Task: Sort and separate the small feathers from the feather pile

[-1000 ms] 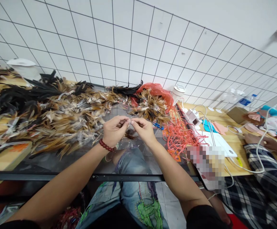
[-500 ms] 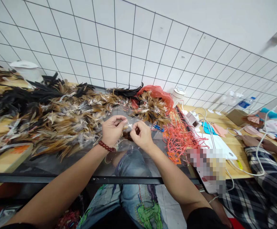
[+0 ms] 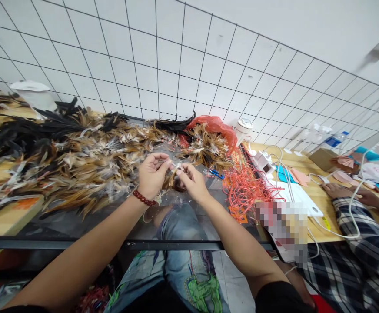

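Right now it's all happening at the middle of the dark see-through tabletop, with both hands up close to each other! The left hand has thumb and forefinger pinched together on a thin white strand, its other fingers loosely curled. Across a small gap, the right hand has its thumb pressed to bent fingers, gripping the strand's other end. And there's the small brown feather tuft, just under the strand, between the two hands; whether any fingertip pinches it too, I can't tell, it's too small and partly covered.

Round the left wrist sits a dark red beaded bracelet. On the left-hand side, what a spread: a big heap of brown and white feathers reaching almost to the left hand, long black feathers massed behind it. Straight beyond the hands, a brown feather bunch lies against a crumpled red plastic bag, with a small blue object near the right hand.

Over to the right, a tangle of red strings, then a white charger with cables and a white board. Farther along the wooden table, a co-worker's hand rests, a plaid sleeve behind it, well apart from the action.
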Tool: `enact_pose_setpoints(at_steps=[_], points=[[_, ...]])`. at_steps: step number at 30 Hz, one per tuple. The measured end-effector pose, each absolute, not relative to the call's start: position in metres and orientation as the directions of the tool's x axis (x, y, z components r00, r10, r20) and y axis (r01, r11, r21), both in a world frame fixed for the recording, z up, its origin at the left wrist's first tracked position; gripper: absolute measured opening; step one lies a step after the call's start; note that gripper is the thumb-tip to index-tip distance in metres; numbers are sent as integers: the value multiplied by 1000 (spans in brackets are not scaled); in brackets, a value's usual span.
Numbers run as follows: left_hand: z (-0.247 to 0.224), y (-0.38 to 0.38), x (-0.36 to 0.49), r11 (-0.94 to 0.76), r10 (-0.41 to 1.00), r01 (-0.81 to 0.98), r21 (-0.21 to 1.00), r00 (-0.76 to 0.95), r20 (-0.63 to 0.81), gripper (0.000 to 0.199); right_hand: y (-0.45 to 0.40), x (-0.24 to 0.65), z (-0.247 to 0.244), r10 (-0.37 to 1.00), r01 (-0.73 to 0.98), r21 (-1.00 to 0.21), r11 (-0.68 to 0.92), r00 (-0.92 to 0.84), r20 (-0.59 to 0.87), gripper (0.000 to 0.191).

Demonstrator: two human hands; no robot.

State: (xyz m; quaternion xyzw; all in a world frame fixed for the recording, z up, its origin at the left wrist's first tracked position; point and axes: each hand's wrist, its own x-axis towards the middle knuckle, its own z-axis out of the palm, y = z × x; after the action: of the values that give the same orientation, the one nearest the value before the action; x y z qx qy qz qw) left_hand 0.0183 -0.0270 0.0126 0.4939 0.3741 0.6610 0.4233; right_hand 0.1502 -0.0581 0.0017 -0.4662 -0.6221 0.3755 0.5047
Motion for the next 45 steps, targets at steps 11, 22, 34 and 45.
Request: enact_pose_setpoints(at_steps=[11, 22, 34, 45], points=[[12, -39, 22, -362, 928, -10, 932, 94, 361, 28, -38, 160, -9, 957, -13, -970, 241, 171, 236, 30], [7, -28, 11, -509, 860, 284, 812, 133, 492, 12, -36, 162, -7, 954, -70, -965, 253, 185, 237, 27], [20, -33, 8, -667, 740, 274, 693, 136, 659, 14, -36, 166, -1, 975, -301, -934, 193, 169, 147, 24], [15, -33, 13, -509, 859, 158, 846, 33, 510, 14, -45, 164, 13, 980, -394, -897, 200, 91, 178, 30]])
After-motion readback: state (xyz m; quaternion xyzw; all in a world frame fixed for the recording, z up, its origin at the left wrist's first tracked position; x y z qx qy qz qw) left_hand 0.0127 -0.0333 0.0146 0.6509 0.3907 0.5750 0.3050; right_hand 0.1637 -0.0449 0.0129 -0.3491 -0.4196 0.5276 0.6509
